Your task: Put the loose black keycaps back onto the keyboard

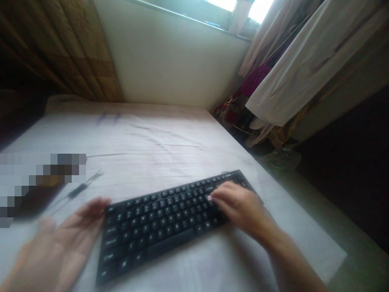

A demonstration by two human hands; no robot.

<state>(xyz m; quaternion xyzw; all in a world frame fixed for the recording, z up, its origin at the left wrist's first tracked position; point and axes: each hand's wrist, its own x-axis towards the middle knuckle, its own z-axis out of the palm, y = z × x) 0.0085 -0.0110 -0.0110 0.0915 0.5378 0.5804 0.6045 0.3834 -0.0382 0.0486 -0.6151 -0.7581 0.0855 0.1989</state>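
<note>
A black keyboard (170,219) lies at a slant on the white cloth-covered surface (146,138). My left hand (67,243) is palm up beside the keyboard's left end, its fingers stretched out and the fingertips close to the top left corner; nothing is in it. Over the right part of the keys rests my right hand (237,202), its fingers bent and pressed together. Whatever lies beneath those fingers, other than keys, is hidden. A thin cable with a dark thicker piece (78,190) lies above my left hand.
A pixelated object (45,178) sits at the left edge. Patterned curtains (82,52) hang at the back left, in front of a pale wall (173,61). Light clothes (288,77) hang at the right, past the surface's edge. A window (219,12) is at the top.
</note>
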